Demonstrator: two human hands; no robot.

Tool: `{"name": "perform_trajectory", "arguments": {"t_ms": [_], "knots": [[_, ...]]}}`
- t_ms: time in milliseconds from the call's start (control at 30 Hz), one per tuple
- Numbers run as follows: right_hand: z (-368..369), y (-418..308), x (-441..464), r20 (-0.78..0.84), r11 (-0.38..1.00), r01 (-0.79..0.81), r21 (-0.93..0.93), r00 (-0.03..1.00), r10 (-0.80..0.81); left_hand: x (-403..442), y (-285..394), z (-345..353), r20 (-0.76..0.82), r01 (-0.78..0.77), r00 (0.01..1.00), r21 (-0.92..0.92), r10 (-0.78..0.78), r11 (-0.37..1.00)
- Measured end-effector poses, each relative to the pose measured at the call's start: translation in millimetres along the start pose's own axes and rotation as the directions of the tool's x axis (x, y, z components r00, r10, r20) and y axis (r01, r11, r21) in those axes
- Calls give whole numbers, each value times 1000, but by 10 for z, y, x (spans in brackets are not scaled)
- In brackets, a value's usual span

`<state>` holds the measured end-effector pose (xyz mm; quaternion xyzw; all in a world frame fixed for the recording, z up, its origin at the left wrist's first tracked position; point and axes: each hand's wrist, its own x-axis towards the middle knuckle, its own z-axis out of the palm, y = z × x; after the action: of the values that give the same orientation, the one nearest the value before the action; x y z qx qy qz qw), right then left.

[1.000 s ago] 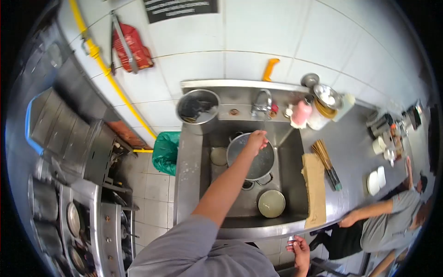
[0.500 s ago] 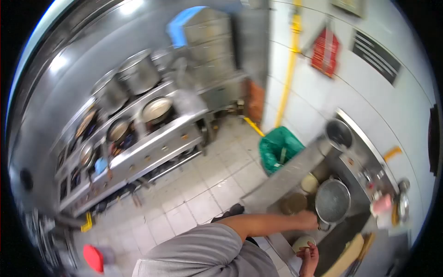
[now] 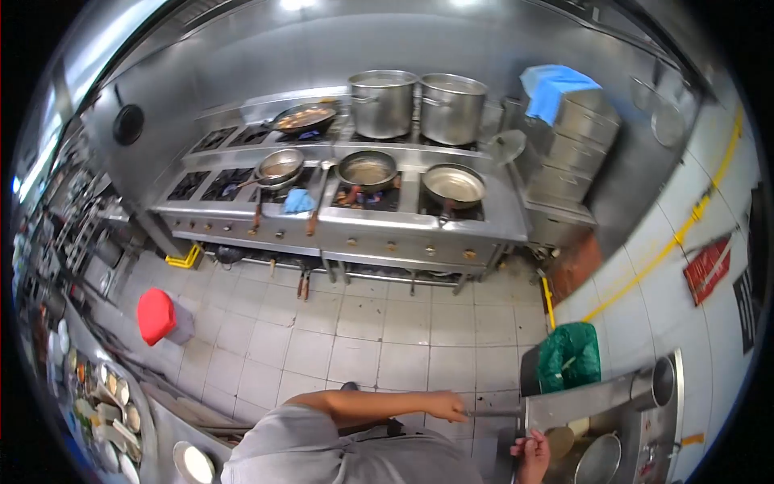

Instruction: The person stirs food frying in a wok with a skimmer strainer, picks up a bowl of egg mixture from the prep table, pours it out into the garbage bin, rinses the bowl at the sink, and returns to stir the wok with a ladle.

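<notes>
My left hand [image 3: 446,406] is closed on a long grey handle [image 3: 492,414], like a pan's, that points right towards the sink. The body it belongs to cannot be made out clearly. My right hand [image 3: 532,456] is beside the sink's left end, its fingers loosely bent and apart, with nothing visible in them. In the sink [image 3: 556,409] close by stand a metal pot [image 3: 599,460] and a brownish round vessel [image 3: 559,441]. A tall steel pot [image 3: 663,381] is at the sink's far right corner.
Across the tiled floor [image 3: 387,331] a stove [image 3: 266,222] carries several pans and two stockpots [image 3: 383,105]. A green-lined bin [image 3: 568,355] stands beyond the sink. A red-lidded bin [image 3: 156,316] is at left, near a counter with a white bowl [image 3: 193,462].
My view has swung left from the sink to the stove. My left hand has come out of the sink, now with the handle in it. My right hand remains by the sink.
</notes>
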<state>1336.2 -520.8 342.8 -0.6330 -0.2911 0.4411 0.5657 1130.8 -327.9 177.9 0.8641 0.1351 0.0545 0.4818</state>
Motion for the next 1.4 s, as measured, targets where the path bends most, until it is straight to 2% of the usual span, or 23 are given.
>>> {"name": "perform_trajectory", "arguments": {"t_ms": [67, 100, 167, 233, 300, 333, 367, 400, 467, 500, 533, 600, 633, 667, 733, 833, 1000, 1067, 1100, 1167, 1267, 1367, 1400], "knots": [[447, 234, 198, 61, 997, -8, -77, 998, 13, -884, -511, -126, -96, 244, 967, 62, -237, 968], [761, 293, 300, 99, 997, -77, -11, 992, 78, -1305, -774, -158, -131, 381, 921, 112, -366, 918], [1405, 446, 455, 159, 987, -156, 42, 976, 148, -2124, -1204, -167, -68, 555, 830, -3, -554, 832], [2065, 589, 656, 342, 980, -177, -86, 919, 196, -2845, -1777, -2, 46, 617, 787, -85, -616, 782], [2701, 636, 785, 440, 971, -173, -165, 868, 230, -3389, -1584, -196, 214, 459, 854, 118, -474, 881], [3035, 602, 828, 553, 962, -143, -234, 794, 253, -3660, -1684, -88, 199, 469, 854, 106, -480, 877], [3331, 587, 882, 651, 949, -104, -296, 706, 280, -3905, -1748, 76, 198, 667, 744, -278, -639, 691], [3595, 611, 967, 662, 948, -98, -304, 693, 284, -4088, -1819, 187, 268, 710, 606, -607, -749, 357], [4082, 688, 1116, 779, 946, -28, -324, 559, 283, -4340, -1762, 230, 187, 775, 508, -526, -841, 351], [4311, 689, 1157, 785, 944, -29, -329, 547, 291, -4481, -1459, 197, -174, 590, 534, -625, -828, 512], [4550, 679, 1189, 812, 938, 0, -347, 500, 300, -4629, -1609, 328, -175, 589, 524, -633, -834, 502], [4978, 677, 1219, 839, 930, 25, -367, 442, 319, -4878, -1847, 652, -393, 624, 482, -473, -783, 622], [5178, 688, 1216, 855, 921, 30, -387, 386, 347, -4949, -1751, 708, -411, 425, 376, -720, -830, 549], [5375, 702, 1207, 867, 913, 36, -406, 330, 372, -5001, -1693, 716, -406, 426, 366, -727, -837, 539], [5736, 772, 1197, 877, 907, 32, -420, 273, 396, -5059, -1635, 684, -286, 313, 151, -894, -946, 320], [6252, 881, 1216, 888, 891, 72, -449, 151, 435, -5183, -1646, 649, -299, 293, 76, -905, -951, 308], [7099, 863, 1448, 902, 908, 14, -418, 123, 413, -5419, -1883, 355, -229, 273, 14, -936, -973, 224], [7443, 792, 1644, 876, 883, -130, -452, 124, 466, -5542, -1984, 116, -213, 272, -21, -941, -977, 199], [7641, 738, 1743, 873, 879, -135, -458, 120, 473, -5585, -2016, -13, -205, 273, -44, -944, -978, 186], [8151, 588, 1949, 903, 884, -303, -357, 130, 409, -5705, -2068, -344, -186, 265, -108, -952, -977, 152], [9020, 443, 2194, 927, 884, -400, -242, 173, 333, -5886, -2134, -793, -128, 237, -216, -969, -968, 75], [9855, 339, 2315, 918, 832, -516, -202, 196, 345, -6160, -2491, -670, -236, 169, -287, -966, -928, 193], [10047, 355, 2323, 909, 794, -578, -186, 204, 362, -6176, -2446, -775, -226, 164, -295, -969, -929, 184]]}}
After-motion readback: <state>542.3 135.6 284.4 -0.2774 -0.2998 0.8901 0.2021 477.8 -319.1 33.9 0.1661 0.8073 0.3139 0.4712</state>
